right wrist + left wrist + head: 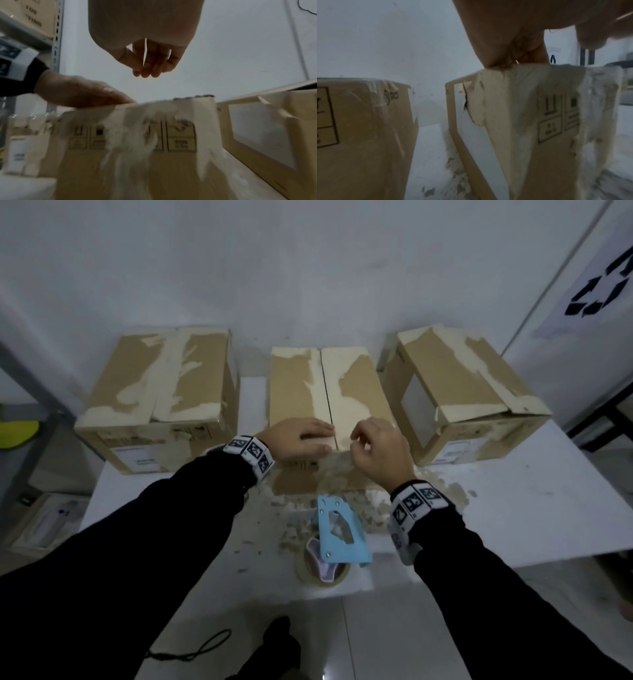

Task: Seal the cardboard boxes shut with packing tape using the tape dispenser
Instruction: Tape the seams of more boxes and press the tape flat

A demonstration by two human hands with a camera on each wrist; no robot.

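Three worn cardboard boxes stand in a row on a white table (513,508). On the middle box (356,392) the two top flaps meet at a dark seam. My left hand (301,436) lies flat on its left flap at the front edge, fingers straight. My right hand (373,446) hovers just above the right flap, fingers loosely curled and holding nothing, as the right wrist view shows (149,59). The blue tape dispenser (342,535) lies untouched on the table in front of the box, its tape roll (308,571) toward me.
The left box (154,378) and the right box (459,378), whose near flap stands slightly lifted, flank the middle one with narrow gaps. Torn paper scraps (294,529) litter the table around the dispenser. A metal shelf (34,440) stands at the left, a wall close behind.
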